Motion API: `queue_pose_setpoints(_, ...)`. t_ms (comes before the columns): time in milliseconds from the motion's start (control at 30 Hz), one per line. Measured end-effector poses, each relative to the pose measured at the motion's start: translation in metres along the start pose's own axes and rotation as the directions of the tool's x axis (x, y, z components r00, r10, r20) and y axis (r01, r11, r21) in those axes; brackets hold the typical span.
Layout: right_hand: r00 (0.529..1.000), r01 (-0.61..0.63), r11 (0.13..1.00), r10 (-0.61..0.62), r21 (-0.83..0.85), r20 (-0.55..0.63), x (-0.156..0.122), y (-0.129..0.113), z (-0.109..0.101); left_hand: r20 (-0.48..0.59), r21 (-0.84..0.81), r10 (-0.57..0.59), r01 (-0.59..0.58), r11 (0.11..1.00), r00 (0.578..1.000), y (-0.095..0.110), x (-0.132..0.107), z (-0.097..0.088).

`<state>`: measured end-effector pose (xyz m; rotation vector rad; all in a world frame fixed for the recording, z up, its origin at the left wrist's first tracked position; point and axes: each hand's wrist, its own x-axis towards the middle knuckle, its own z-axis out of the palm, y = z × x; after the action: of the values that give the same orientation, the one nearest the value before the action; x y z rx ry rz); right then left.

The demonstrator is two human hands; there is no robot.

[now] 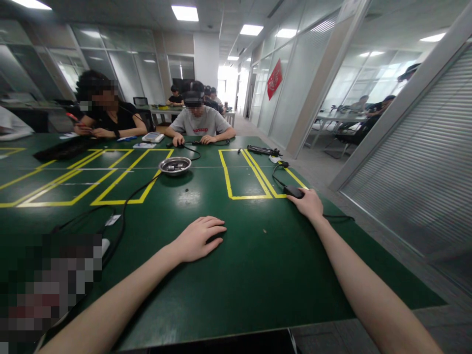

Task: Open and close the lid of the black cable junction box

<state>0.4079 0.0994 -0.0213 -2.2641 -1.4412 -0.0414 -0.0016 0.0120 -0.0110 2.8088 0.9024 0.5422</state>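
Note:
My left hand (201, 238) lies flat on the green table (258, 275), fingers spread and holding nothing. Farther right, my right hand (310, 204) has its fingers round a black power adapter (294, 191) at the near end of a yellow-taped rectangle. From the adapter's far side a cord curls toward a dark plug (283, 164); another cable (339, 217) leaves below my wrist toward the table's right edge. Part of the adapter is hidden by my fingers.
A metal bowl (175, 166) with small metal parts stands mid-table. A folded black tripod (263, 151) lies at the far right. Two people sit across the table, one handling a cable (201, 142). A black cable (127, 209) runs along the left, near a blurred-out patch.

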Motion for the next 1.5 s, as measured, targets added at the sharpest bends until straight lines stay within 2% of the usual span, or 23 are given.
queue_pose_setpoints(200,0.997,-0.076,0.985,0.07,0.153,0.043,0.006,0.004,-0.008,-0.006,-0.008,0.0,0.0,1.0,1.0,-0.001,-0.001,0.001)
queue_pose_setpoints(333,0.982,-0.185,0.965,0.178,0.187,0.057,0.005,0.003,-0.013,-0.006,-0.019,-0.001,0.001,1.0,1.0,-0.001,-0.001,0.001)
queue_pose_setpoints(500,0.976,-0.215,0.956,0.205,0.201,0.068,0.004,0.004,-0.012,-0.002,-0.013,-0.009,0.009,1.0,1.0,-0.001,-0.001,0.001)
queue_pose_setpoints(633,0.986,-0.168,0.963,0.165,0.212,0.031,0.005,0.007,-0.007,0.002,-0.017,-0.01,0.01,1.0,1.0,0.001,0.0,-0.001)
queue_pose_setpoints(833,0.992,-0.126,0.988,0.124,0.09,0.023,0.009,0.01,0.0,-0.005,-0.005,-0.004,0.004,1.0,1.0,0.002,0.0,-0.001)
queue_pose_setpoints(1000,1.0,-0.001,0.998,0.002,0.07,-0.024,0.004,0.007,-0.003,0.011,-0.002,-0.008,0.008,1.0,1.0,0.001,0.0,-0.001)
queue_pose_setpoints(1333,0.999,0.045,0.998,-0.045,0.053,-0.004,0.002,0.001,-0.01,0.014,-0.01,-0.012,0.013,1.0,1.0,0.002,0.0,-0.002)
queue_pose_setpoints(1500,0.993,0.064,0.995,-0.056,0.078,-0.1,0.002,0.002,-0.011,0.006,-0.014,-0.013,0.013,1.0,1.0,0.001,0.0,-0.001)
